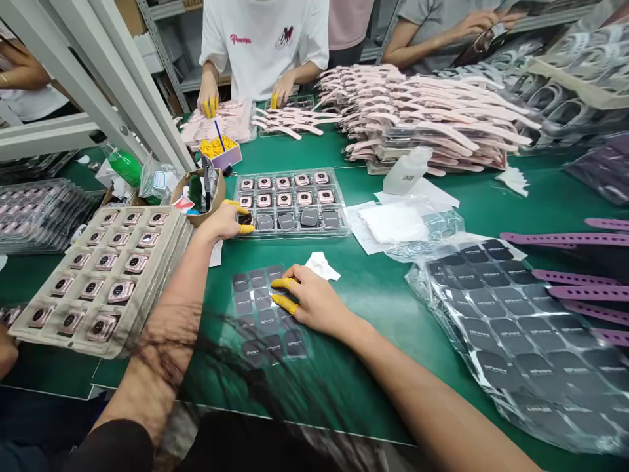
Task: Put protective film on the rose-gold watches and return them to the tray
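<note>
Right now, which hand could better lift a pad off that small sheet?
Probably the right hand: its fingers touch the sheet of dark pads; the left hand is at the clear tray.

On the counter (354, 387), a pulp tray of watch cases (105, 275) lies at the left. To its right, the left hand (223, 221) reaches the near edge of a clear tray of watch cases (289, 203). In front of that clear tray lies a sheet of square pads (253, 314), with the right hand (314, 301) resting on it. Further right lies a bag of pads (511, 347), with loose watch straps (574, 275) just behind it. Behind the clear tray stretches a pile of watch straps (422, 115), with a squeeze bottle (407, 170) just before it. A cardboard box (196, 196) stands left of the clear tray.
</note>
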Demonstrator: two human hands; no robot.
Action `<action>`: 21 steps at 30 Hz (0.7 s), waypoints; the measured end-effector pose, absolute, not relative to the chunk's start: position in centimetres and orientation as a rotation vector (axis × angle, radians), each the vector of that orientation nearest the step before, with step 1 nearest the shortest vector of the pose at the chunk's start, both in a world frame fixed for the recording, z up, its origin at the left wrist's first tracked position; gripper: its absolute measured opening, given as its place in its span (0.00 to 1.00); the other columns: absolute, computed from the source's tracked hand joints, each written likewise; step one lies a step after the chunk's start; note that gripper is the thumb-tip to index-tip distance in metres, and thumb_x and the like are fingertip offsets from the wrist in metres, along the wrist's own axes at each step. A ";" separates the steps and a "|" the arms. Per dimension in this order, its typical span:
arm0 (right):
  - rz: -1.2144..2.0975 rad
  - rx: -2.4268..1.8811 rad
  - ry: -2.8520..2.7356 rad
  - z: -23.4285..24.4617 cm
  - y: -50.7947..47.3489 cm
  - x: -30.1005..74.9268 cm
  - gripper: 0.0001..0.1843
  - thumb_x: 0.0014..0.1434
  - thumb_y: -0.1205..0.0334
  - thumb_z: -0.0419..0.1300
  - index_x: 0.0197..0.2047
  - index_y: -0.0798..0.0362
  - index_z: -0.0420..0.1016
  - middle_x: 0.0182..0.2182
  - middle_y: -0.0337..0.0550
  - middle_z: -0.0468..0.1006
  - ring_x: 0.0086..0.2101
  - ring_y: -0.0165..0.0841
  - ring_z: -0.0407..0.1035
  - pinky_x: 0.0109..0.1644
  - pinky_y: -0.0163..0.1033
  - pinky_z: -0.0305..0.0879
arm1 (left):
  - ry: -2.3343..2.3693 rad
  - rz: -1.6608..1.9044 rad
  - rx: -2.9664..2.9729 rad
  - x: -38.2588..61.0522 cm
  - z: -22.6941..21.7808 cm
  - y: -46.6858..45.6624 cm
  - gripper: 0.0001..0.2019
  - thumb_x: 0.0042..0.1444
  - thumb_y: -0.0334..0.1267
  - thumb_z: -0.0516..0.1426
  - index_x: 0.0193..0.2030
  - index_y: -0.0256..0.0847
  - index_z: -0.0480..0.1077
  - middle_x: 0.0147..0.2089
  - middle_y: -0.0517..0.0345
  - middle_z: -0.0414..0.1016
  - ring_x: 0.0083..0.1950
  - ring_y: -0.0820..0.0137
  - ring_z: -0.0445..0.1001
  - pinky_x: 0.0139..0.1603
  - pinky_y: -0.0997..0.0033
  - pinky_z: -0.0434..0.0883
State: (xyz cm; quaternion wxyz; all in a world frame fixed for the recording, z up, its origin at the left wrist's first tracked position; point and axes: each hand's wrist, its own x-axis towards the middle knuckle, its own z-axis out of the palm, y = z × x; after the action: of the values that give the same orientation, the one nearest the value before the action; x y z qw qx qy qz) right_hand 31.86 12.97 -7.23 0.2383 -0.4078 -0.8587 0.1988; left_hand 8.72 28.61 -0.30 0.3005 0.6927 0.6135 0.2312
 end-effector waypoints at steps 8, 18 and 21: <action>0.535 -1.121 -2.361 -7.3 13.0 31.8 0.16 0.66 0.55 0.57 0.53 0.51 0.75 0.46 0.51 0.75 0.44 0.41 0.72 0.47 0.48 0.73 | 1.998 0.551 2.049 11.8 -0.7 26.8 0.15 0.62 0.43 0.59 0.51 0.39 0.77 0.46 0.48 0.78 0.52 0.56 0.70 0.57 0.61 0.63; 0.561 -1.126 -2.348 -7.5 13.2 31.7 0.16 0.67 0.54 0.57 0.53 0.52 0.76 0.46 0.50 0.74 0.43 0.39 0.70 0.47 0.46 0.70 | 1.852 -0.033 2.354 13.2 1.3 28.4 0.18 0.52 0.49 0.68 0.47 0.44 0.78 0.48 0.54 0.80 0.43 0.65 0.71 0.44 0.70 0.65; 0.569 -1.114 -2.328 -7.7 13.3 31.6 0.16 0.67 0.54 0.57 0.52 0.52 0.76 0.45 0.49 0.74 0.42 0.38 0.70 0.45 0.45 0.69 | 1.794 -0.096 2.428 13.5 3.4 29.7 0.20 0.47 0.38 0.72 0.48 0.42 0.78 0.47 0.54 0.80 0.44 0.66 0.70 0.48 0.70 0.63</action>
State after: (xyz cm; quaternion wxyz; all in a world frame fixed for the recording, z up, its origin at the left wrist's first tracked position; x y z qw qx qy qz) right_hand 31.58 13.32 -7.65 0.2468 -0.4083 -0.8537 0.2087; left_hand 13.49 29.70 3.38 0.0607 0.8024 0.5928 -0.0316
